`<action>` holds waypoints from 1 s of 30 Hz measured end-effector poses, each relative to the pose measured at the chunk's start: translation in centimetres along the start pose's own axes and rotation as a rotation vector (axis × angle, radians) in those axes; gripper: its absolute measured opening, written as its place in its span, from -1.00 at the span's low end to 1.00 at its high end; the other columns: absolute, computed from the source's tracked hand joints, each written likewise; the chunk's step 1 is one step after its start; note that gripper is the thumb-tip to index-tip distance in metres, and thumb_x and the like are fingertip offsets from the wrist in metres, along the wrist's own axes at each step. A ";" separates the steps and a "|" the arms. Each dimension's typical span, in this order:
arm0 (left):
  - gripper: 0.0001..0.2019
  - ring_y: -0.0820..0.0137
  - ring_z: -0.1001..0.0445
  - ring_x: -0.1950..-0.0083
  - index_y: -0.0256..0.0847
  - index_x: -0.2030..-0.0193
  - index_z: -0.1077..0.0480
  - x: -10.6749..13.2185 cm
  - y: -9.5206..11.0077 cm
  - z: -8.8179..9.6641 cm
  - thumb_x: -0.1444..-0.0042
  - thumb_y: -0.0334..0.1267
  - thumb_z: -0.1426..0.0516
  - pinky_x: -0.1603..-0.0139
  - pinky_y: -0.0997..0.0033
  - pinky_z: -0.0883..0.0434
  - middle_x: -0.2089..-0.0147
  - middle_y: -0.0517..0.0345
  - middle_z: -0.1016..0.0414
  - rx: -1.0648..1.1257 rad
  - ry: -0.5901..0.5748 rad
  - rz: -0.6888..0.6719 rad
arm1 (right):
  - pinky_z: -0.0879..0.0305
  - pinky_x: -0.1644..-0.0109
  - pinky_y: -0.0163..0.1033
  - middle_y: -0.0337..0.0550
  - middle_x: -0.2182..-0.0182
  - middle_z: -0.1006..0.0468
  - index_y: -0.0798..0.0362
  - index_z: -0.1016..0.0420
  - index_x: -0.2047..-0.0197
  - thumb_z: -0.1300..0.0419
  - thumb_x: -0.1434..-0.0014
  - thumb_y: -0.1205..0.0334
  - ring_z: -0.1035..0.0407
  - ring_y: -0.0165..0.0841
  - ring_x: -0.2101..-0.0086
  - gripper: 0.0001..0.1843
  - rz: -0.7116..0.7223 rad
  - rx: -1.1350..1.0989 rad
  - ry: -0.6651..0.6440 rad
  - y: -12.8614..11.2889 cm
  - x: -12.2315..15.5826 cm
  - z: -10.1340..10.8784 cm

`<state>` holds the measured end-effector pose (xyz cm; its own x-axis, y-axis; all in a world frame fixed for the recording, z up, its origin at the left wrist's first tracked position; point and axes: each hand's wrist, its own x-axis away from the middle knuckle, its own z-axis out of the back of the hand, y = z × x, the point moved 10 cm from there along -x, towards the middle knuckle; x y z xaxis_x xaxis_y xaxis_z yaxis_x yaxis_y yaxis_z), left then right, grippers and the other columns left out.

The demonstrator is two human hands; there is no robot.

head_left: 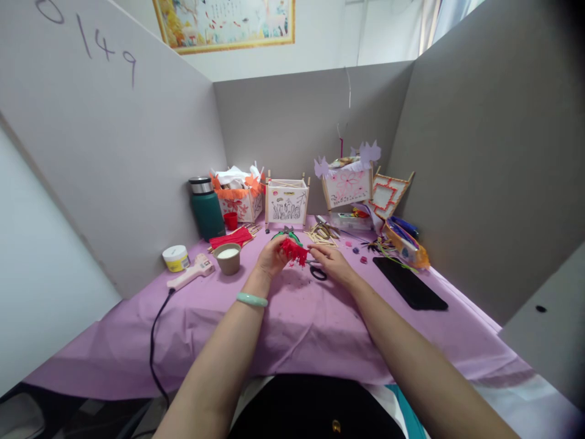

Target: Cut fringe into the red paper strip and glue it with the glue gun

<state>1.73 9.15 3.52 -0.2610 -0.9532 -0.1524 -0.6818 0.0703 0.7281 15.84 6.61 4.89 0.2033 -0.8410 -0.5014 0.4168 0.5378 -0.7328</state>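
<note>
My left hand (270, 259) is closed around a small red fringed paper piece (294, 250), held just above the purple tablecloth (292, 329). A green bangle (251, 299) sits on that wrist. My right hand (329, 261) pinches the right end of the same red piece with its fingertips. Black-handled scissors (317, 271) lie on the cloth just below and between my hands. Green-handled pliers (287, 233) lie right behind the red piece.
A glue gun (191, 274) with a black cord, a cup of white glue (228, 258), a small tub (176, 258) and a green flask (206, 209) stand at the left. Paper lanterns (287, 202) line the back. A black pad (409, 283) lies right. Grey partitions enclose the desk.
</note>
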 end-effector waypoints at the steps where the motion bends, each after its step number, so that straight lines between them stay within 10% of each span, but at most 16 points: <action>1: -0.94 0.48 -0.45 0.44 -0.32 0.41 -0.40 0.0 -0.2 -0.2 -0.02 -0.37 -0.15 0.34 0.49 -0.37 0.44 0.13 -0.49 -0.030 -0.015 0.007 | -0.26 0.05 -0.18 -0.09 0.14 -0.55 0.02 -0.51 0.07 -0.10 -0.16 0.02 -0.39 -0.27 0.13 -0.63 -0.001 -0.114 -0.031 -0.3 0.1 -0.6; 8: -0.88 0.49 -0.42 0.48 -0.29 0.42 -0.34 -0.3 -0.4 0.1 0.04 -0.29 -0.19 0.40 0.49 -0.38 0.49 0.20 -0.42 -0.176 -0.008 -0.026 | -0.16 0.44 -0.34 -0.29 0.59 -0.42 0.10 -0.46 0.44 -0.20 -0.03 0.05 -0.24 -0.46 0.55 -0.74 -0.107 -0.336 -0.054 0.7 0.4 -2.0; 24: -0.74 0.48 -0.42 0.54 -0.27 0.31 -0.35 -0.1 0.3 2.0 0.05 -0.15 -0.24 0.54 0.47 -0.39 0.44 0.17 -0.42 -0.531 0.198 -0.105 | -0.17 0.36 -0.31 -0.22 0.54 -0.51 0.07 -0.53 0.48 -0.17 -0.05 0.15 -0.33 -0.38 0.46 -0.79 -0.016 -0.006 0.148 1.2 0.1 0.9; 30: -0.84 0.51 -0.38 0.44 -0.28 0.44 -0.41 0.3 3.2 2.0 0.11 -0.25 -0.26 0.48 0.58 -0.33 0.47 0.18 -0.42 -0.794 0.351 -0.378 | -0.20 0.29 -0.30 -0.20 0.47 -0.57 0.04 -0.57 0.41 -0.14 -0.12 0.14 -0.38 -0.36 0.41 -0.78 0.035 0.154 0.187 0.4 0.5 1.2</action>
<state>-1.91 9.64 4.46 0.1909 -0.9150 -0.3553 0.0187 -0.3585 0.9333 17.21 6.39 4.90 0.0586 -0.7886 -0.6121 0.5452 0.5389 -0.6422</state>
